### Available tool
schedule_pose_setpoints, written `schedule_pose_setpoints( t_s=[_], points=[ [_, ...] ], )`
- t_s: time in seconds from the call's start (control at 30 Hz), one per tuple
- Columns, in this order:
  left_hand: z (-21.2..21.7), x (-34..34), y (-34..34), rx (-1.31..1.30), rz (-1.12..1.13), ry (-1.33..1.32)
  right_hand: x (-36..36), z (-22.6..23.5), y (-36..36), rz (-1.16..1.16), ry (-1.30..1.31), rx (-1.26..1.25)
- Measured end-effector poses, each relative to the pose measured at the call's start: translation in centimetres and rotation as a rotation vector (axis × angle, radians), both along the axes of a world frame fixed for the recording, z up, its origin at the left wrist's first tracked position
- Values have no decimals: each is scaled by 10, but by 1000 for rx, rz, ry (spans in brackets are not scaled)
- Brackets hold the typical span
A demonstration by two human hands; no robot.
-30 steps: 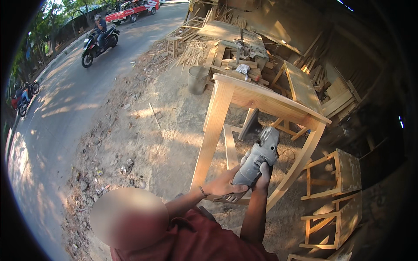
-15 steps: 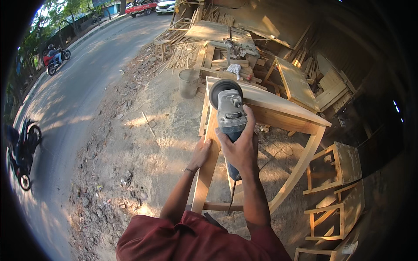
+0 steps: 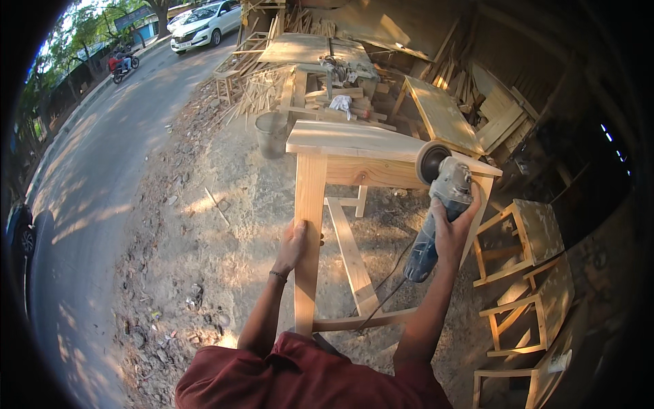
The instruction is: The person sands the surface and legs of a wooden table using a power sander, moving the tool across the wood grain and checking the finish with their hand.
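My right hand (image 3: 455, 228) is wrapped round the body of a grey and blue angle grinder (image 3: 424, 238). Its round sanding disc (image 3: 432, 162) is at the right part of the front edge of a bare wooden table (image 3: 361, 142); whether it touches the wood or spins, I cannot tell. My left hand (image 3: 293, 244) grips the table's left front leg (image 3: 310, 198) partway down, with fingertips showing on the leg's far side. From the grinder's lower end a dark cord (image 3: 388, 298) runs down past the table's lower rail (image 3: 361, 319).
Unpainted stools (image 3: 535, 232) stand at the right. Behind the table are a grey bucket (image 3: 271, 133), a workbench (image 3: 296, 49), wood scraps and another wooden table (image 3: 443, 116). Rubble borders the road (image 3: 129, 150) at left, where a white car (image 3: 204, 27) and motorbikes are.
The grinder has moved right, from the table's left corner along its front edge. The table now appears squarer to me. My left hand stays on the leg. A white car is closer on the road.
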State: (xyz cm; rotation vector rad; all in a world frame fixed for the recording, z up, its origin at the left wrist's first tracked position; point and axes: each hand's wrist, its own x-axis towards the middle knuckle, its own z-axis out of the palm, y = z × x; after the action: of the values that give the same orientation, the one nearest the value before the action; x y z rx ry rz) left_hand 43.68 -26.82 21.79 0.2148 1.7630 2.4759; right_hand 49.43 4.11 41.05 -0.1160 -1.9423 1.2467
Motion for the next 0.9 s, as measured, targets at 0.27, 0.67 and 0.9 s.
schedule_pose_setpoints(
  t_s=[0.27, 0.67, 0.9],
  points=[
    [37, 13, 1, -58, -26, 58, 5, 18, -41, 15, -46, 72],
    [30, 23, -4, -164, 74, 223, 16, 43, -212, 344, -231, 370],
    [-6, 11, -18, -176, -22, 169, 25, 62, -239, 361, -402, 567]
  ],
)
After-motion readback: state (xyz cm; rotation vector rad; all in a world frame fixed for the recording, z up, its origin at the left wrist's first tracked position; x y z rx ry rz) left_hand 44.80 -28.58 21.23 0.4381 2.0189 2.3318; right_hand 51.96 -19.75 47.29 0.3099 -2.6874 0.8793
